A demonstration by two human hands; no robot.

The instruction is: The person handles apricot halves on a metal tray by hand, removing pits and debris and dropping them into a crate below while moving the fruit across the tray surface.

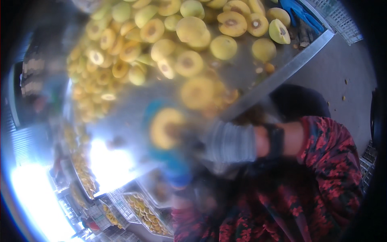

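My left hand (163,157), in a blue glove and blurred, holds a cut yellow fruit (165,123) with its cut face up. My right hand (213,141), in a grey knit glove, is beside that fruit at its right; its fingers are smeared and I cannot make out what, if anything, is in them. Just beyond both hands, several more halved fruits (197,92) lie on the metal table (282,60), and a large pile of whole and halved fruits (151,28) covers its far part.
Blue gloves (300,16) lie at the table's far right corner. A white crate (338,18) stands beyond it. Crates of halved fruit (147,213) stand below the table's left end. Small scraps lie on the grey floor (350,68) at the right. Bright glare washes out the lower left.
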